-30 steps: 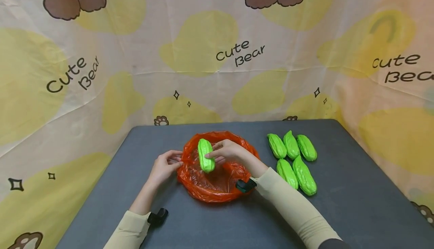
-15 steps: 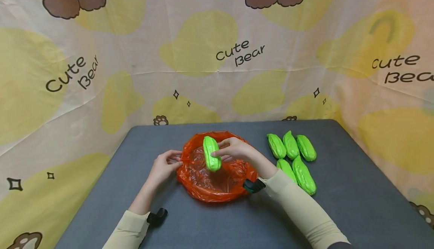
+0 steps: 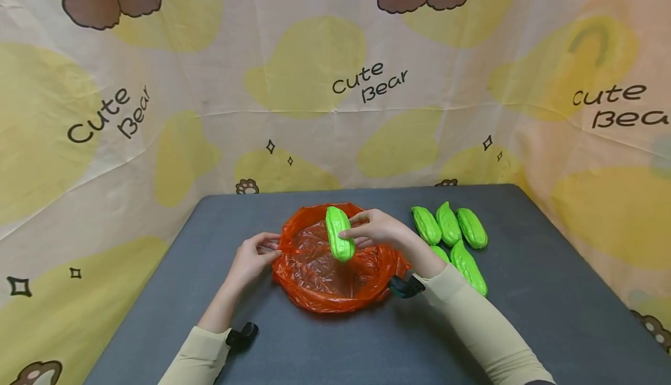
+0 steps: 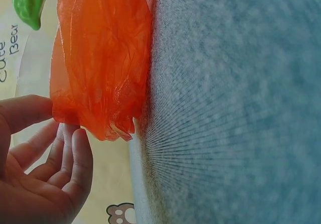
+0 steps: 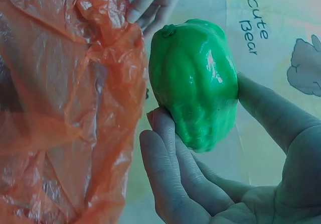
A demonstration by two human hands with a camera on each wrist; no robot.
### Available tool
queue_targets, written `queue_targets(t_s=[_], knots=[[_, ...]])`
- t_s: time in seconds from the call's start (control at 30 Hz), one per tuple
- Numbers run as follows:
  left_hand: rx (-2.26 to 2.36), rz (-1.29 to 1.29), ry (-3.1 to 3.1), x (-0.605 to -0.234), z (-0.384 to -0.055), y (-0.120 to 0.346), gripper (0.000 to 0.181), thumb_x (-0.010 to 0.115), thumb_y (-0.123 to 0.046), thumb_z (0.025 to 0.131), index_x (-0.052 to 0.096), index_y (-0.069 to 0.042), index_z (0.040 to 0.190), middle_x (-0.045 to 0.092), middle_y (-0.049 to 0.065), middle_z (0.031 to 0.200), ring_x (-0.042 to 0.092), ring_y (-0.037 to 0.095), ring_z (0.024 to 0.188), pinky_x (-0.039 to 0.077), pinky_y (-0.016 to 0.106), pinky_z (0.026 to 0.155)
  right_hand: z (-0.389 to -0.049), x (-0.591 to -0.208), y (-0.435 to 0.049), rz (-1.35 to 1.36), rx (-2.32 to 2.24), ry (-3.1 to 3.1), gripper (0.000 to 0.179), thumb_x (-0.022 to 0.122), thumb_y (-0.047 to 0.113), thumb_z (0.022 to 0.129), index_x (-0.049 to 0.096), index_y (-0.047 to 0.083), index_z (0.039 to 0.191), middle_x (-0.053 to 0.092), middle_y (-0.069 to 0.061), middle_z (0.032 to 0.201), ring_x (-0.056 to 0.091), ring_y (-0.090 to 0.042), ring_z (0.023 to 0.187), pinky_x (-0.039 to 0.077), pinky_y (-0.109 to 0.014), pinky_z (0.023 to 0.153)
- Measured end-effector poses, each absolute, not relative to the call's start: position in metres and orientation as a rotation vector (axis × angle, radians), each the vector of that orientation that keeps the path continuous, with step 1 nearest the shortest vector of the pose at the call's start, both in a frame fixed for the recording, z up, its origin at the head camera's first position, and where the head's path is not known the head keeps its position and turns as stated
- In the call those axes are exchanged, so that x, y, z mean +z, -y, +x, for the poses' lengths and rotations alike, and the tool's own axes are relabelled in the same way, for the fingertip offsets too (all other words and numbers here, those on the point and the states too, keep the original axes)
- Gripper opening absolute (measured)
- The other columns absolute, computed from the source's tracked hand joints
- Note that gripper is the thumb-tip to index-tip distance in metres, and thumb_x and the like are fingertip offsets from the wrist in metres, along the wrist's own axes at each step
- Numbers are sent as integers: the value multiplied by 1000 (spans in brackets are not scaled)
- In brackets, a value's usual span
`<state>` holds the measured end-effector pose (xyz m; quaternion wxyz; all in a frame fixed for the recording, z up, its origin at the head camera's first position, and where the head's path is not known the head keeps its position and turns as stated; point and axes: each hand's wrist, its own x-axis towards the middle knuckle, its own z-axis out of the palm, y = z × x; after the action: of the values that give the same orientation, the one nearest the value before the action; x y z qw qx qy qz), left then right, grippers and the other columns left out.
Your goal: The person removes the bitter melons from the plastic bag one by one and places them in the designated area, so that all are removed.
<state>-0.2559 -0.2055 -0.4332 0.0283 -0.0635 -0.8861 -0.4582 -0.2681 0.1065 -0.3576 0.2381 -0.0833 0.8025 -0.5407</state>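
Note:
Between the thumb and fingers of my right hand (image 3: 378, 228) is a glossy green bitter melon (image 3: 339, 235), held upright over the mouth of a red plastic bag (image 3: 309, 302). The right wrist view shows this bitter melon (image 5: 193, 78) end-on, with the thumb on one side and fingertips on the other. My left hand (image 3: 254, 260) pinches the left edge of the bag, whose rim is spread wide in a ring. Close up in the left wrist view, thumb and fingertips meet at the lower edge of the bag (image 4: 103, 58).
Several more bitter melons (image 3: 472, 229) lie in two rows on the right of the dark grey table (image 3: 314, 350). My right forearm partly covers the front row. A printed cloth (image 3: 314, 64) hangs behind the table and along both sides.
My right hand has moved to the right and slightly away from me, carrying the bitter melon from the bag's left part toward its middle. The left hand stays at the bag's edge.

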Motion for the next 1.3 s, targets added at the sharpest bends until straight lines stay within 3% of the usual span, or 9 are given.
queue_targets(t_s=[0.73, 1.3], knots=[[-1414, -206, 2735, -435, -256, 207, 33, 68, -12, 86, 63, -10, 119, 65, 11, 97, 61, 18, 75, 50, 26, 62, -262, -352, -160, -253, -1483, -2235, 75, 69, 34, 85, 36, -4, 141, 54, -23, 131, 66, -26, 101, 48, -44, 94], [-1419, -175, 2741, -434, -256, 206, 34, 69, -13, 85, 64, -10, 119, 66, 11, 97, 62, 17, 75, 51, 27, 62, -252, -351, -199, -205, -1492, -2244, 76, 65, 33, 89, 30, -8, 142, 51, -28, 133, 67, -27, 102, 50, -40, 91]])
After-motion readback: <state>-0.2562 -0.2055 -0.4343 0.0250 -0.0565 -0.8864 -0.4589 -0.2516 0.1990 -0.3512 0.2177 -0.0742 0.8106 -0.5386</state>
